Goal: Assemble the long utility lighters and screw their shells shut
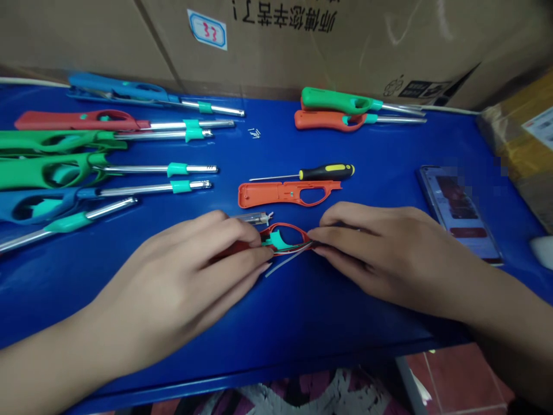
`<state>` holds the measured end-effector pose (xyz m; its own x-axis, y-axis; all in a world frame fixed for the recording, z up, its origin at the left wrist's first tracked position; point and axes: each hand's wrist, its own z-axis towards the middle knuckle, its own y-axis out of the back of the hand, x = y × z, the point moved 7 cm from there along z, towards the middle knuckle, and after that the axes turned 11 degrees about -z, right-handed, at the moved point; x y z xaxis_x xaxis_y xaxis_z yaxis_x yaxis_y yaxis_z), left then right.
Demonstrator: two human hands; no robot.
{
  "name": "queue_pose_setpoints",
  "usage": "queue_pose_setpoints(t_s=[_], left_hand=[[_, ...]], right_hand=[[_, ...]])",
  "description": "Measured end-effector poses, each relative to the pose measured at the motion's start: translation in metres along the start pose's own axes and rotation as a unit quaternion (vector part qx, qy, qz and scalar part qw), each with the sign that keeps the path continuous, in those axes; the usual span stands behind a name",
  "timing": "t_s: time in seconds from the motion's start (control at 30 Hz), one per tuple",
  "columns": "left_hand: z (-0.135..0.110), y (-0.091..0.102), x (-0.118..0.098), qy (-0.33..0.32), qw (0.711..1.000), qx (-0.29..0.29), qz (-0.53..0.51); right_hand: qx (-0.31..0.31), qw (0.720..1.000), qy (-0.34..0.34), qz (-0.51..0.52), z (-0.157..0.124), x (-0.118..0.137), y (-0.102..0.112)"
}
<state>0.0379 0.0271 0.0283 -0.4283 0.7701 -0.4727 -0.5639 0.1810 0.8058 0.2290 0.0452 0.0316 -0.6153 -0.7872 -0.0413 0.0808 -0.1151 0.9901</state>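
Observation:
An opened orange lighter half [287, 227] lies between my hands, with a turquoise trigger [276, 241] seated in it. My left hand [185, 271] closes on its handle end, covering most of that part. At the other end, the fingertips of my right hand [380, 253] pinch the narrow tip beside the finger loop. A thin pale tube [285, 264] slants out below the loop. Just behind my left fingers is a clear fuel tank [254, 218], partly hidden. Beyond it rest the matching orange shell half [270, 195] and a black and yellow screwdriver [328, 172].
Several blue, red and green long lighters [86, 121] lie at the left. Green [337, 100] and orange [319, 120] ones sit at the back, near tiny pale pins [254, 134]. A phone [462, 213] lies right; a cardboard box [276, 52] stands behind.

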Motion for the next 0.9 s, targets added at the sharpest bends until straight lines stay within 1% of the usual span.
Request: queue_pose_setpoints(t_s=[0.07, 0.2, 0.43, 0.7, 0.9], left_hand=[[0.0, -0.003, 0.001, 0.004, 1.0, 0.004, -0.014], [-0.001, -0.008, 0.006, 0.021, 0.999, 0.015, -0.044], [-0.002, -0.007, 0.006, 0.027, 0.997, -0.005, -0.072], [-0.001, -0.005, 0.005, 0.028, 0.996, -0.007, -0.08], [0.0, -0.004, 0.005, 0.025, 0.996, -0.022, -0.078]], right_hand=[[-0.018, 1.0, 0.006, 0.023, 0.002, 0.005, 0.001], [-0.019, 0.999, 0.005, 0.049, 0.005, 0.011, -0.005], [-0.013, 0.996, -0.017, 0.082, 0.005, 0.007, -0.012], [-0.015, 0.995, -0.012, 0.103, 0.006, 0.007, -0.012], [-0.051, 0.994, -0.009, 0.101, 0.005, 0.009, -0.009]])
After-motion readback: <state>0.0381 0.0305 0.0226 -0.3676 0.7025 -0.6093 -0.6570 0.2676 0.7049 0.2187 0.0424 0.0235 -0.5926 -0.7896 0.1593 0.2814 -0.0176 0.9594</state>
